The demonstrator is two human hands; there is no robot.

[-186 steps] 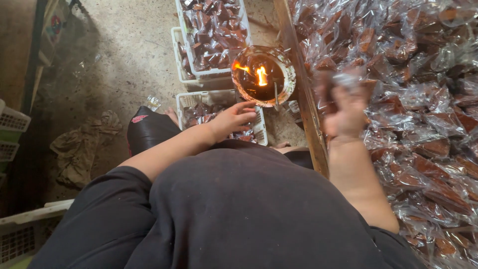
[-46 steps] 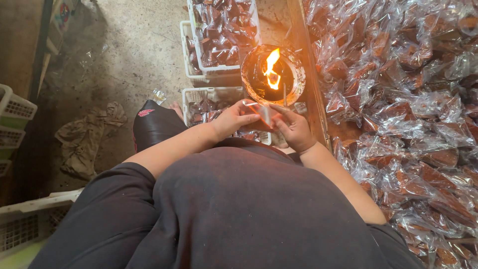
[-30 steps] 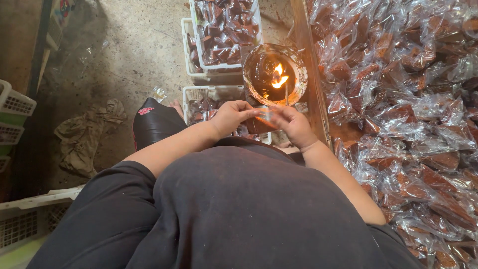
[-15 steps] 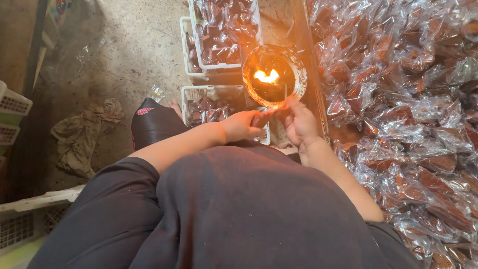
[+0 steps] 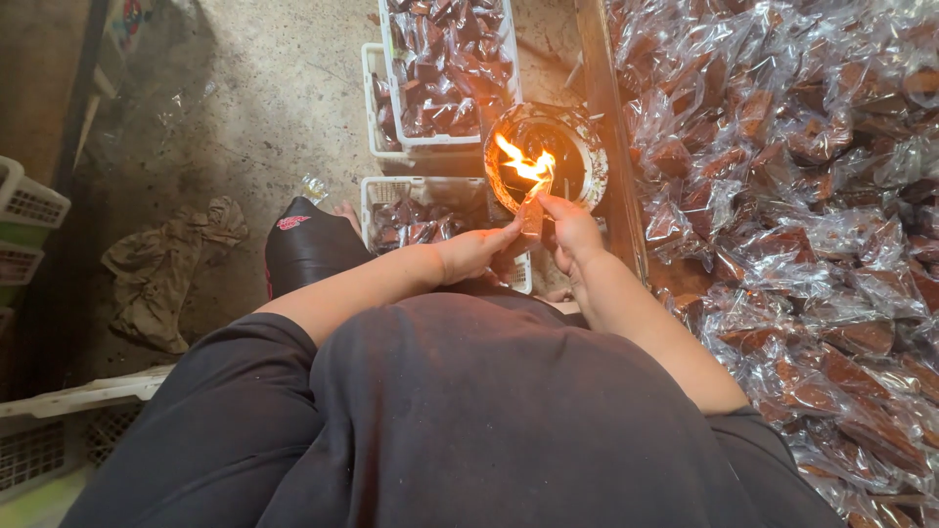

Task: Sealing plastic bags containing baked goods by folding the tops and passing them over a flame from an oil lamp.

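Fingers of both hands pinch one small clear packet (image 5: pixel 531 217) with a brown piece inside, holding its top edge right at the flame (image 5: pixel 523 163). The left hand (image 5: pixel 471 252) grips the packet's lower left side between thumb and fingertips. The right hand (image 5: pixel 572 230) clamps the right side, thumb and forefinger closed on the wrapper near the top. The flame burns in a round metal pot (image 5: pixel 587 156) that stands just beyond the hands, beside a wooden rail (image 5: pixel 608 127).

To the right of the rail lies a broad heap of wrapped packets (image 5: pixel 812 196), clear film over brown pieces, spreading to the edge of the view. Beyond the pot a white crate (image 5: pixel 509 59) is full of similar packets. A second white crate (image 5: pixel 377 191) sits under the hands, partly filled. On the concrete floor to the left are a crumpled rag (image 5: pixel 161 264) and a stack of pale baskets (image 5: pixel 29 205). A black shoe (image 5: pixel 303 244) shows by the left forearm.
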